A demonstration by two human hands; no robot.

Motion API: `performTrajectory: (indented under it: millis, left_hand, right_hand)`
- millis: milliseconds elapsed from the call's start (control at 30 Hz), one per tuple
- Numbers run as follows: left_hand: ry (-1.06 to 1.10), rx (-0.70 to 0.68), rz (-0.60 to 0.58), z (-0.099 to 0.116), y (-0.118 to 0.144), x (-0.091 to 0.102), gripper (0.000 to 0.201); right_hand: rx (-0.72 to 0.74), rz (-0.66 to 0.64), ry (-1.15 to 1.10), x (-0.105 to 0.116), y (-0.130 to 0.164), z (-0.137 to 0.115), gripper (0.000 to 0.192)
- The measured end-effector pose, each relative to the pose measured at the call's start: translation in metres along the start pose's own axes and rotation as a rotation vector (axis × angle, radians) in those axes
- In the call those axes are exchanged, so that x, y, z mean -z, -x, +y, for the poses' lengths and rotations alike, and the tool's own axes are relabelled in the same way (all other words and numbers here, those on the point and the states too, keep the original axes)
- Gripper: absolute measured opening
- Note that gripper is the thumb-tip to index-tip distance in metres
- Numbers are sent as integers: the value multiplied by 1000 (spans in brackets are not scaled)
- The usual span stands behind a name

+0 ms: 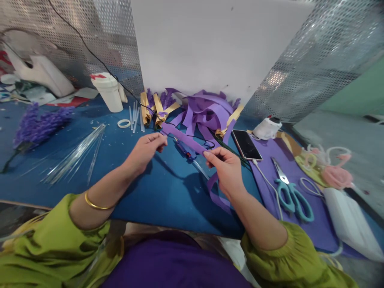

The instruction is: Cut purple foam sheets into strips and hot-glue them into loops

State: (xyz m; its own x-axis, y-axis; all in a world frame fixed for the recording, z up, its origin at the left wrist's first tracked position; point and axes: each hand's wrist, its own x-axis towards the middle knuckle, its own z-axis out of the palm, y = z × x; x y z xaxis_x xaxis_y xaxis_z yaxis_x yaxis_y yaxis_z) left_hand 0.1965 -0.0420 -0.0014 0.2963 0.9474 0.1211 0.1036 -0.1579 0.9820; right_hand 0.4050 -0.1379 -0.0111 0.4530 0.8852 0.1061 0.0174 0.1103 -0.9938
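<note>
A purple ribbon strip (pixel 186 140) stretches between my hands above the blue table (pixel 168 200). My right hand (pixel 226 168) pinches it between thumb and fingers, and its loose tail (pixel 214 196) hangs down and curls on the table. My left hand (pixel 147 150) is closed, fingertips pressed together just below the strip's left end; whether anything is in them I cannot make out. Under the strip lies a blue glue gun (pixel 183 150), partly hidden, with a clear glue stick (pixel 200 169) at its back. Behind it is a heap of purple ribbon strips (pixel 207 108).
Small wrapped lavender bunches (pixel 162 112) stand at the back. Left are clear thin strips (pixel 75 154), a lavender stem (pixel 39 126), a tape roll (pixel 123 123) and a white cup (pixel 108 92). Right are a phone (pixel 246 145), blue-handled scissors (pixel 292 196) and a white box (pixel 351 224).
</note>
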Motion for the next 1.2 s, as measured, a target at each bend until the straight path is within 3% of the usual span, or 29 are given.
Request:
performTrajectory:
  millis: [100, 200, 300, 333, 400, 467, 533, 667, 833, 933, 1033, 1200]
  left_hand:
    - [-171, -48, 157, 4, -13, 34, 30]
    - [-614, -82, 319, 5, -19, 68, 25]
    - [-896, -246, 425, 2, -17, 77, 74]
    - [-887, -309, 401, 0, -16, 73, 73]
    - [-762, -396, 243, -3, -13, 55, 50]
    - [-623, -435, -58, -6, -9, 32, 42]
    - [-567, -480, -320, -7, -6, 13, 47]
    - [-634, -404, -570, -5, -6, 7, 41]
    - [-643, -183, -728, 1, -13, 37, 35]
    - [-785, -147, -692, 0, -19, 54, 32]
    - [-1019, -135, -589, -6, -24, 62, 35]
    - [-1231, -219, -544, -19, -28, 67, 43]
  right_hand:
    - [-60, -3, -41, 2, -2, -1, 28]
    - [-123, -39, -63, 3, -3, -1, 32]
    - [-183, -82, -90, 3, -2, 0, 35]
    - [-198, -97, -99, 2, -1, 0, 35]
    - [-221, -135, -112, 1, 0, 1, 35]
    - [-252, -180, -120, -1, 1, 2, 34]
    - [-292, -238, -129, -3, 3, 4, 32]
    - [-323, -368, -131, -6, 8, 8, 26]
    - [-388, -464, -72, -8, 12, 11, 23]
    - [-384, -530, 82, -8, 15, 12, 22]
    - [-244, -576, 308, -7, 19, 13, 19]
    - [93, -610, 692, -6, 28, 11, 21]
